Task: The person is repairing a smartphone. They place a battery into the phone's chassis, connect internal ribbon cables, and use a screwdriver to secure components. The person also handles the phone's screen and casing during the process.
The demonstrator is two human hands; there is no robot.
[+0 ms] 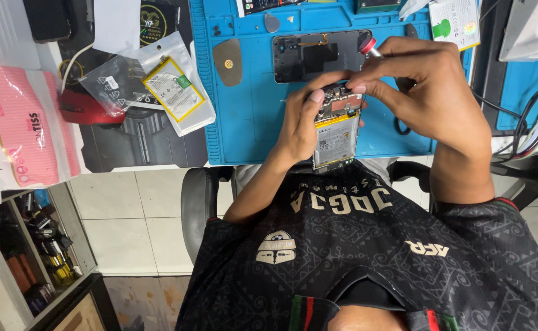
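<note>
Over at the left lie a pink tissue pack (21, 125) and a bagged spare battery (174, 89), well apart from the blue mat (250, 122). At the mat's near edge the left hand (299, 122) grips an opened phone (336, 129), battery showing. The right hand (425, 86) pinches a red-capped screwdriver (368, 46) over its top end. I'd say a firm brace and an upright tip matter most.

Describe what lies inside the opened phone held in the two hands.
Inside the opened phone, a yellow-edged battery fills the lower part, with a circuit board above. The left hand and right hand cover the board's edges.
</note>
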